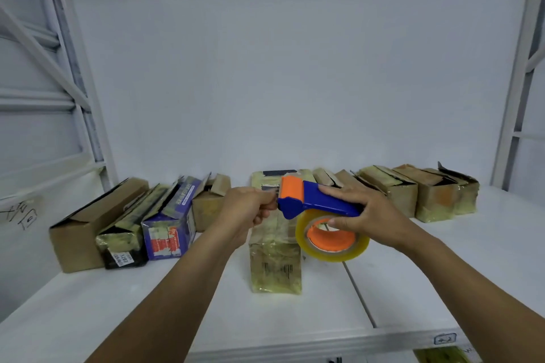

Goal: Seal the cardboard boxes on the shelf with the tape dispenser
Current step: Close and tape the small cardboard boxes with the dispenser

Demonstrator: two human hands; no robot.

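right hand (362,209) grips the dispenser (312,200) above the centre box (275,259) on the shelf (413,274). left hand (247,209), fingers curled, seems to pinch tape (330,240) at its mouth. a crooked pull could fold the tape or miss the seam.

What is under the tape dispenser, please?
A tape-wrapped cardboard box lies on the shelf under the tape dispenser. The dispenser hides part of its top.
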